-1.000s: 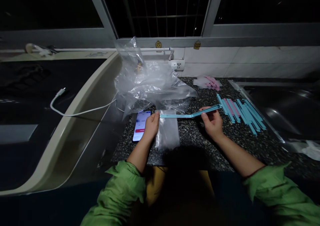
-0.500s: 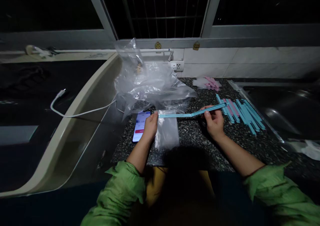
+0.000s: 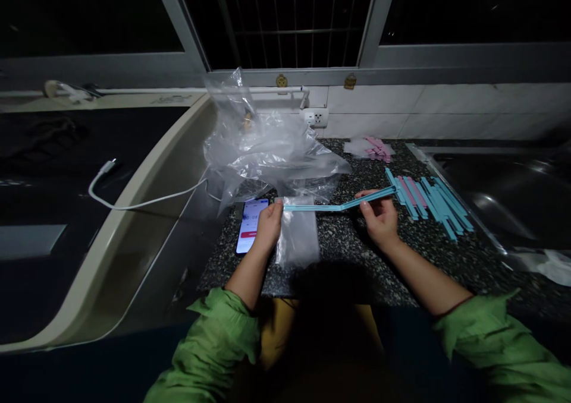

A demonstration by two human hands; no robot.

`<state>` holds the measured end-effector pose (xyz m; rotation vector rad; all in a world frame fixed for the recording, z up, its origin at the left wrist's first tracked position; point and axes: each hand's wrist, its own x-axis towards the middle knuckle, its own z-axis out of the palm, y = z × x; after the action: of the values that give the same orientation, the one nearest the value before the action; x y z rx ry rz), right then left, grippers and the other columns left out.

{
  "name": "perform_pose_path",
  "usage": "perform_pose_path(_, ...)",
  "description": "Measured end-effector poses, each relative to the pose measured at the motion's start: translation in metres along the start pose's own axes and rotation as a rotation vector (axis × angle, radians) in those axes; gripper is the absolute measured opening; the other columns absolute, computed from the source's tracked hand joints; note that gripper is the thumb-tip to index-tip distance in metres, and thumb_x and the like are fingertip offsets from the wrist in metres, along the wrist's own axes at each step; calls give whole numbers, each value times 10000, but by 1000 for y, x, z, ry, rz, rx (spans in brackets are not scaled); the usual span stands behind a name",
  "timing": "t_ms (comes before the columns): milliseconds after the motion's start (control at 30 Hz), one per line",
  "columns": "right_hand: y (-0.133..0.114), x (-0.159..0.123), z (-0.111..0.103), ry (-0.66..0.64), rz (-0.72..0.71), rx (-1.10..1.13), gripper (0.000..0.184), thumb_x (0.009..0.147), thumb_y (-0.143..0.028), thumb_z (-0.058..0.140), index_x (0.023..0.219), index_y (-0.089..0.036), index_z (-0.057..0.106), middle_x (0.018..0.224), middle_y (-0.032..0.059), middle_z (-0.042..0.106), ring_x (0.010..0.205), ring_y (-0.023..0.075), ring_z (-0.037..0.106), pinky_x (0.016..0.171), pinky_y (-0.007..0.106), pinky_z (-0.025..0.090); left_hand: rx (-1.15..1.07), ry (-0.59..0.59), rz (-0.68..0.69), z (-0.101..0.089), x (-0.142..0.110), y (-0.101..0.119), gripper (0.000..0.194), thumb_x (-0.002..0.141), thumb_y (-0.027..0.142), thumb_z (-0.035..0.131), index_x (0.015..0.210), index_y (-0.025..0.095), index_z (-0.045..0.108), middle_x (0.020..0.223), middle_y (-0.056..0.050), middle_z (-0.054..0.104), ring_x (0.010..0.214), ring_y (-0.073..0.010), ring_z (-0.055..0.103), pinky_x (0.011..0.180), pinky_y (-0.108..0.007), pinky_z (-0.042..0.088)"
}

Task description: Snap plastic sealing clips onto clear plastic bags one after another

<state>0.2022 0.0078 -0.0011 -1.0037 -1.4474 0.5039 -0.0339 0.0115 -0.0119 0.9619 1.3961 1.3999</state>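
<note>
A long light-blue bag sealing clip (image 3: 312, 208) spans the gap between my hands, opened out and bent slightly at its middle hinge. My left hand (image 3: 269, 227) pinches its left end between thumb and fingers. On the other half, my right hand (image 3: 382, 220) has its thumb below and fingers behind. Beneath the clip, flat clear plastic bags (image 3: 298, 239) lie on the dark speckled counter (image 3: 343, 242). Right of my right hand rests a row of blue clips (image 3: 444, 210), with a few pink clips (image 3: 418, 194) among them.
A lit phone (image 3: 247, 243) lies beside my left hand. Crumpled clear plastic (image 3: 276, 147) is heaped behind it. Small pink clips (image 3: 378, 149) sit on a bag farther back. A metal sink (image 3: 513, 195) borders the right; a washing machine (image 3: 178, 147) with a white cable (image 3: 147, 204) stands left.
My right hand and its half of the clip shifted slightly right, then back left. The left hand keeps its hold almost unmoved.
</note>
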Motion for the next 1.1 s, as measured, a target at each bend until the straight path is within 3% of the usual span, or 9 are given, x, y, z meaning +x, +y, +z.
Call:
perform_pose_path(400, 1, 1, 3, -155, -14, -209, 248, 713, -309, 607, 935, -217, 545, 914, 36, 596, 754, 169, 556, 689, 326, 479, -15, -48, -29, 1, -2, 1, 501, 560, 655, 573, 509, 167, 472, 416, 39, 471, 409, -87, 397, 426, -219, 282)
perform_pose_path(600, 13, 5, 5, -266, -8, -270, 267, 658, -312, 653, 900, -224, 580, 957, 45, 607, 929, 216, 563, 838, 391, 458, -17, -48, -14, 0, -1, -2, 507, 562, 664, 567, 509, 169, 472, 414, 38, 457, 417, -92, 400, 428, -219, 281)
perform_pose_path(800, 18, 3, 6, -347, 80, -249, 260, 666, -318, 643, 904, -221, 603, 916, 41, 640, 822, 196, 607, 795, 382, 490, -23, -64, -8, 0, -3, -1, 491, 593, 644, 563, 519, 166, 482, 432, 33, 477, 421, -92, 408, 438, -219, 296)
perform_pose_path(1100, 15, 2, 4, -365, -64, -334, 138, 726, -355, 594, 784, -240, 642, 829, 27, 668, 845, 206, 611, 825, 403, 489, -39, -93, -25, 0, -2, -3, 526, 564, 681, 568, 550, 156, 529, 462, 21, 509, 447, -106, 432, 475, -233, 330)
